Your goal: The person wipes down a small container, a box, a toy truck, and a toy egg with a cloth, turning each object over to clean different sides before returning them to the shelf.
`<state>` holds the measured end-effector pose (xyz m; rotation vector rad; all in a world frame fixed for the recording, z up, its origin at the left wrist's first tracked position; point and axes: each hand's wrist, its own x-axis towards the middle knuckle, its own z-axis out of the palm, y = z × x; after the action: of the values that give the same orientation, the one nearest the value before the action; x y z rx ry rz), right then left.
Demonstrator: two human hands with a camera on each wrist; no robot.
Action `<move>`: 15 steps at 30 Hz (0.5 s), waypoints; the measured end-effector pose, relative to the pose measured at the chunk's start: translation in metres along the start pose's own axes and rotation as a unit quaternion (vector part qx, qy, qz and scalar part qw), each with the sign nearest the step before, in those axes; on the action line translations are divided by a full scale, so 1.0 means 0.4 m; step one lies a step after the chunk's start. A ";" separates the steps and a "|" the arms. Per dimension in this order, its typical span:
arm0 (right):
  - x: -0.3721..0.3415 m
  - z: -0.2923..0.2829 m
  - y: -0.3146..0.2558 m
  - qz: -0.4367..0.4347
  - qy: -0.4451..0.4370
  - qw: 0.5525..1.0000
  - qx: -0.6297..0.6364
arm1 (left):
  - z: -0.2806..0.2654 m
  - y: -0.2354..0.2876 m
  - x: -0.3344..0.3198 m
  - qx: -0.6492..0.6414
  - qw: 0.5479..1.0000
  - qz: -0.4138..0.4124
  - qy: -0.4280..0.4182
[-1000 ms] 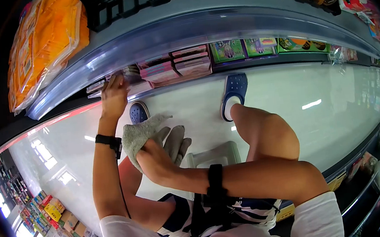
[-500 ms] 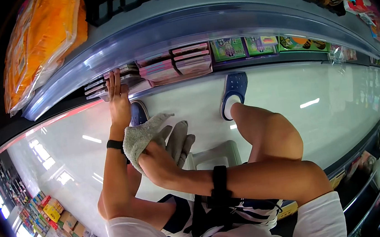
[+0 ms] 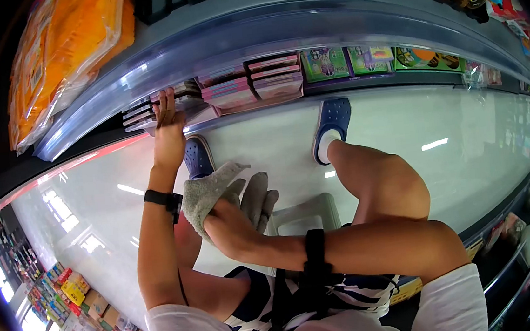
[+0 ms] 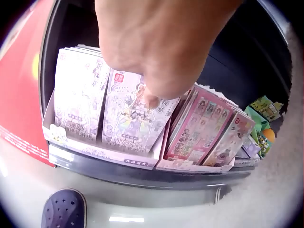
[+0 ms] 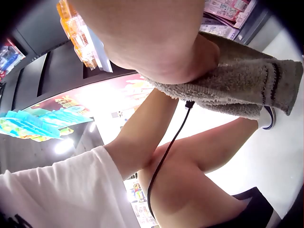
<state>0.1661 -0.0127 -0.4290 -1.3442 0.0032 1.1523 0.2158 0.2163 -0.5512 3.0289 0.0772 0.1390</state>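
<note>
My left hand (image 3: 169,133) reaches to the low shelf, its fingers extended over pale purple booklets (image 4: 130,118) standing in a cardboard display box (image 4: 104,154). In the left wrist view one fingertip touches the front of a booklet; the other fingers are hidden behind the hand. My right hand (image 3: 224,217) holds a grey fuzzy cloth (image 3: 207,193) above the floor, just right of the left forearm. The cloth covers its fingers and hangs in folds, which the right wrist view also shows at the cloth (image 5: 237,88).
Pink booklets (image 3: 230,97) and green packs (image 3: 324,64) stand farther right on the shelf. Above runs a clear plastic shelf edge (image 3: 278,33), with an orange package (image 3: 69,56) at upper left. A grey stool (image 3: 305,216) and my blue shoes (image 3: 334,120) are below.
My left hand has shifted slightly right, and its fingers have straightened over the booklets. The right hand and cloth have moved slightly right in the view.
</note>
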 end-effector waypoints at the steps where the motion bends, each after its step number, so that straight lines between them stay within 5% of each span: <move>1: 0.002 -0.002 0.002 0.001 -0.006 1.000 -0.008 | -0.004 -0.007 0.005 -0.029 1.000 -0.001 -0.010; 15: 0.015 0.009 -0.015 -0.024 0.003 0.998 0.057 | -0.076 -0.034 0.079 -0.123 0.988 -0.003 -0.088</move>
<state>0.1708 -0.0049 -0.4271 -1.2396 0.0411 1.0927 0.2435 0.2348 -0.5199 2.7790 0.0491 -0.1112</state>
